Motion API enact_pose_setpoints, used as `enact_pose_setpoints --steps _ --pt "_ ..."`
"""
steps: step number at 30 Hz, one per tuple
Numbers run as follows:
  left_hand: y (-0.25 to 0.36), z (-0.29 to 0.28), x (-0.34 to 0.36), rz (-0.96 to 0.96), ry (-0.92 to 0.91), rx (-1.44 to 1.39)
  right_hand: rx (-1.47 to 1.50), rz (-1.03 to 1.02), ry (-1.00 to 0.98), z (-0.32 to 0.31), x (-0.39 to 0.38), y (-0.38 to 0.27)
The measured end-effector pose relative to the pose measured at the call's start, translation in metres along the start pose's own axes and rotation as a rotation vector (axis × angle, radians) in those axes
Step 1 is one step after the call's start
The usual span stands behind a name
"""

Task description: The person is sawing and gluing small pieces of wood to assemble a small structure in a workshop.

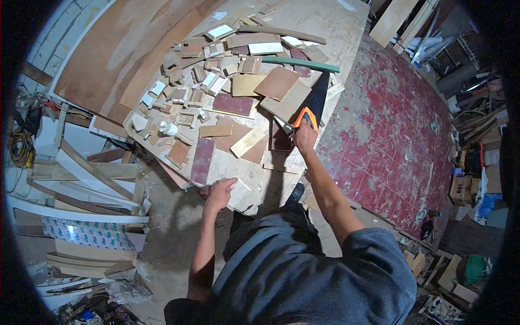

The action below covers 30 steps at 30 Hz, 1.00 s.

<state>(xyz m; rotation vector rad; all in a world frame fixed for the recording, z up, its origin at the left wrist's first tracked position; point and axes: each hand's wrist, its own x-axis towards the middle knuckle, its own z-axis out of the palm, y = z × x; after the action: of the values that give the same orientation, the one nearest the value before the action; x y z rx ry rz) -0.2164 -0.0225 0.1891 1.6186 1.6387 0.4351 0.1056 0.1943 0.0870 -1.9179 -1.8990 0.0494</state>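
Observation:
My right hand [305, 136] grips the orange and black handle of a hand saw [316, 101], whose dark blade points away from me along the right side of a plywood workbench [254, 176]. My left hand [220, 194] rests with fingers spread on the near edge of the bench top, holding nothing. Several offcuts of wood and board [233, 103] lie scattered over the bench in front of both hands. A long green strip [300, 64] lies across the pile just beyond the saw's tip.
Large plywood sheets [119, 59] lean at the left. White frames and timber [81, 173] are stacked on the floor lower left. A worn red floor [395, 124] spreads to the right, with clutter and boxes [466, 187] along its far edge.

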Motion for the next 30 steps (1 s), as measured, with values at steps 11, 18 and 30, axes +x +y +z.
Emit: enact_pose_setpoints --steps 11,18,30 --pt "-0.017 0.023 0.053 0.098 -0.281 0.241 0.076 0.131 0.149 -0.049 -0.081 -0.011" --pt "-0.025 0.063 0.093 0.136 -0.556 0.346 0.02 0.3 0.184 -0.089 -0.124 -0.034" --pt "-0.02 0.209 0.122 0.467 -0.698 0.575 0.17 0.564 0.023 -0.139 -0.329 -0.031"
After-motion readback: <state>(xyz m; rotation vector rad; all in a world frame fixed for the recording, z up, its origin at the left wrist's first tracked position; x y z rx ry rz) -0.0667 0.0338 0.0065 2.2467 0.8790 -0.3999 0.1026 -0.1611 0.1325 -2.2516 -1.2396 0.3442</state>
